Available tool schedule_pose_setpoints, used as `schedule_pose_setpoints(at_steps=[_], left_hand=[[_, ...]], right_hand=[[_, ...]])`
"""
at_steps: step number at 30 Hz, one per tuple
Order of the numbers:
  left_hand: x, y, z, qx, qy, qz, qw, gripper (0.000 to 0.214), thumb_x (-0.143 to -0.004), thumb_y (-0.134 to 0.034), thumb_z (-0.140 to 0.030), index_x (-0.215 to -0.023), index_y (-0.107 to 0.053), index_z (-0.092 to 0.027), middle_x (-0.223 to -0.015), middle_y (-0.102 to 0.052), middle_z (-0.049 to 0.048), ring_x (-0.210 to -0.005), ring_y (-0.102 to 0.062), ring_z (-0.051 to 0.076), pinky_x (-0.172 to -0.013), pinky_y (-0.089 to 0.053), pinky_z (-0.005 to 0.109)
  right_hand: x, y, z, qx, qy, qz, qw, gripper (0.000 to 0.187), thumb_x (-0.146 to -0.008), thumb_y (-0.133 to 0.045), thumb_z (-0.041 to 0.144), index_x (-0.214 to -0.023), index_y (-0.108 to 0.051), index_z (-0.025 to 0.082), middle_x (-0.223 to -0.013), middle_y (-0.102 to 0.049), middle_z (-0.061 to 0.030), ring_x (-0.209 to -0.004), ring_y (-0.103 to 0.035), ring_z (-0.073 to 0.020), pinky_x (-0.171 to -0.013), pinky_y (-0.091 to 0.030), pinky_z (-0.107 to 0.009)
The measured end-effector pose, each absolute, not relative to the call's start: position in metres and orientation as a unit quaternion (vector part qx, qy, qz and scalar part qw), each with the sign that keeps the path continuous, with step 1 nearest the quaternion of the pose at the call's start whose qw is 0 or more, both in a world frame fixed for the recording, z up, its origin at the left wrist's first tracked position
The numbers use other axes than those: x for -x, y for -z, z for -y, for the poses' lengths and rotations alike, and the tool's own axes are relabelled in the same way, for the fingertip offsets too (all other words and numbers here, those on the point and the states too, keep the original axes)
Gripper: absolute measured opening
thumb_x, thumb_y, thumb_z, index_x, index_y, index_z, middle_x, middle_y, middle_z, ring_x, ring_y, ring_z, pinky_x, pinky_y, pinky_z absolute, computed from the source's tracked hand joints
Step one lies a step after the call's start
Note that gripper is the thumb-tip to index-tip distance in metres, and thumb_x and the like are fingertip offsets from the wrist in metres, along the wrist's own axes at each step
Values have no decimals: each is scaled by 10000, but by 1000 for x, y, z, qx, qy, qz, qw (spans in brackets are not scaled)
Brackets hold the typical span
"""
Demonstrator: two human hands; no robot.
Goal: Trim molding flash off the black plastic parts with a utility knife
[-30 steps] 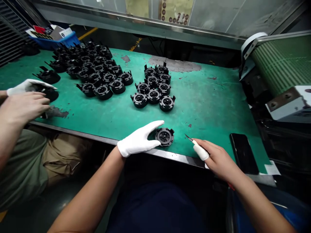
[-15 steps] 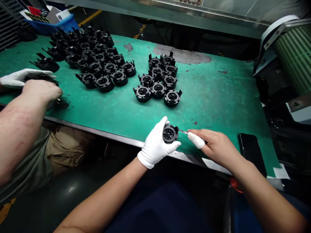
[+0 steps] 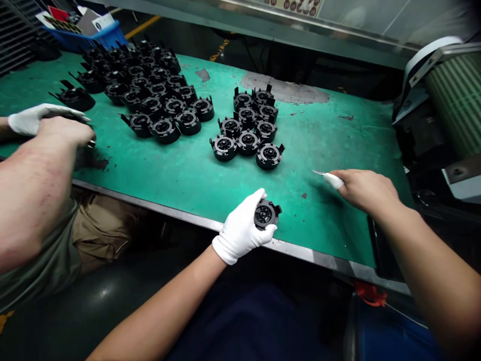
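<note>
In a white glove, my left hand (image 3: 244, 228) grips a round black plastic part (image 3: 265, 214) near the front edge of the green bench. Its ringed face is turned up and a small tab sticks out on the far right side. My right hand (image 3: 363, 190), bare but for a white cover on the thumb, is closed around a small knife (image 3: 318, 172). Only the thin metal blade shows, pointing left, apart from the part. Just beyond my left hand stands a group of similar black parts (image 3: 247, 142).
A larger cluster of black parts (image 3: 163, 129) covers the bench's left side. At far left a co-worker's hands (image 3: 63, 128) handle a dark object. A blue bin (image 3: 99, 37) stands behind. A dark phone (image 3: 381, 250) lies partly under my right forearm; a green ribbed machine (image 3: 456, 95) is at right.
My right hand has moved away from the black part, to the right and farther over the bench, with the knife. My left hand still holds the part, slightly turned.
</note>
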State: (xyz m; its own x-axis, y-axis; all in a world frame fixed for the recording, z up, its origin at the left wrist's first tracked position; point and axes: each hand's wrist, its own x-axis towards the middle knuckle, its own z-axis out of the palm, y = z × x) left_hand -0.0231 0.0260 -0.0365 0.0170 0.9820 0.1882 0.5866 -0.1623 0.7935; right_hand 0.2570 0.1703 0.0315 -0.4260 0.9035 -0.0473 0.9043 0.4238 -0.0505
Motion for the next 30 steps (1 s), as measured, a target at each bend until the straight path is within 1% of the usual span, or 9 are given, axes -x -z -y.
schedule_pose_setpoints(at_steps=[2, 5, 7, 12, 17, 22, 25, 28, 30], left_hand=[[30, 33, -28, -686, -353, -571, 279, 869, -736, -757, -329, -1494, -371, -148, -1447, -569, 139, -1362, -551, 281, -1195, -437, 439], [42, 27, -33, -716, -319, -539, 307, 883, -748, -746, -311, -1514, -336, -160, -1454, -561, 132, -1367, -546, 281, -1197, -431, 444], [47, 23, -35, -725, -303, -531, 317, 879, -748, -744, -301, -1514, -334, -168, -1448, -565, 127, -1352, -557, 281, -1187, -441, 447], [48, 20, -37, -729, -291, -530, 320, 846, -755, -737, -307, -1497, -356, -165, -1444, -567, 135, -1336, -570, 285, -1166, -459, 453], [48, 21, -40, -735, -299, -521, 313, 810, -751, -719, -289, -1480, -388, -164, -1440, -574, 138, -1332, -577, 286, -1164, -462, 453], [60, 12, -42, -755, -263, -502, 330, 858, -742, -703, -229, -1528, -360, -193, -1461, -579, 116, -1356, -568, 285, -1177, -452, 456], [75, 6, -40, -760, -241, -494, 348, 805, -794, -687, -229, -1536, -376, -240, -1515, -543, 80, -1406, -524, 275, -1206, -414, 465], [88, 2, -33, -726, -279, -497, 385, 718, -871, -696, -317, -1526, -405, -285, -1568, -482, 60, -1458, -457, 271, -1228, -385, 464], [88, 1, -28, -692, -314, -513, 400, 804, -850, -753, -423, -1543, -375, -276, -1605, -423, 88, -1488, -408, 297, -1233, -376, 477]], right_hand=[[-265, -34, -166, -536, 42, -843, 10, 396, -989, -475, 384, -1206, -762, 218, -1081, -777, -173, -854, -721, -324, -598, -429, -366], [-253, -35, -136, -464, 120, -878, 11, 360, -1004, -480, 417, -1238, -728, 300, -1216, -757, -48, -1031, -715, -253, -786, -519, -330], [-237, -35, -114, -403, 176, -898, 9, 361, -1025, -453, 435, -1247, -712, 319, -1223, -753, -18, -1049, -714, -217, -838, -530, -307], [-214, -35, -92, -368, 145, -917, 52, 354, -1029, -446, 414, -1258, -707, 345, -1133, -773, -11, -971, -732, -222, -726, -535, -308], [-214, -39, -104, -382, 82, -917, 77, 365, -1024, -434, 429, -1262, -704, 369, -1140, -765, -18, -952, -732, -231, -632, -500, -298], [-253, -36, -130, -583, -6, -803, 124, 375, -954, -491, 356, -1242, -730, 329, -1085, -778, -89, -796, -737, -311, -536, -469, -345], [-267, -28, -124, -589, 34, -806, 40, 398, -951, -483, 330, -1274, -710, 278, -1159, -770, -99, -936, -738, -354, -636, -548, -411], [-252, -19, -91, -502, 147, -850, -55, 423, -937, -470, 219, -1306, -676, 230, -1279, -729, -74, -1107, -707, -283, -876, -573, -403], [-230, -14, -66, -448, 219, -864, -73, 426, -955, -454, 198, -1330, -654, 226, -1311, -712, -62, -1147, -690, -237, -954, -550, -366]])
